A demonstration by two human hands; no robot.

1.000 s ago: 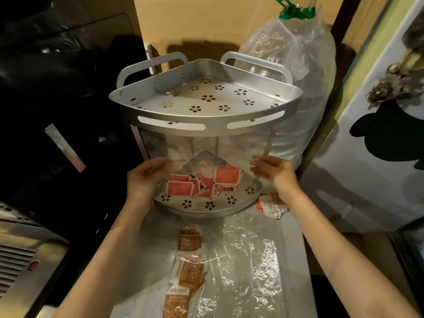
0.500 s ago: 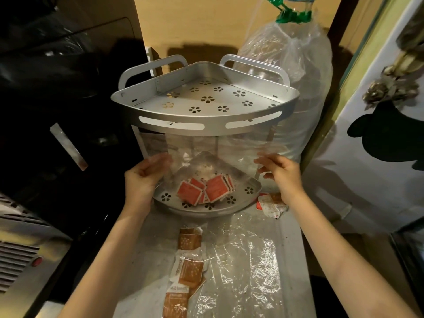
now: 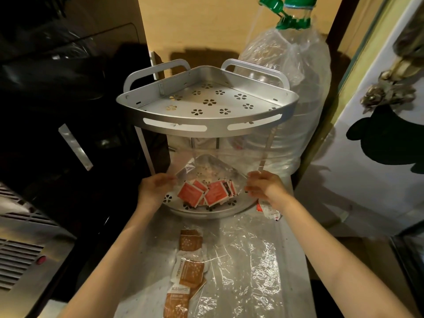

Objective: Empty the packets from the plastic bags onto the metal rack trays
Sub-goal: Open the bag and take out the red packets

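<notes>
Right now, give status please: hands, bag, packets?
Left hand, right hand grip clear bag. Red packets over lower tray. Upper tray bare.

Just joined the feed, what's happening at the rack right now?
A person holds a clear plastic bag stretched between the left hand and right hand over the lower tray of a two-tier metal corner rack. Red packets are piled at that tray, seen through the plastic; whether all have left the bag cannot be told. The upper tray holds nothing. Brown packets and another clear bag lie on the counter in front.
</notes>
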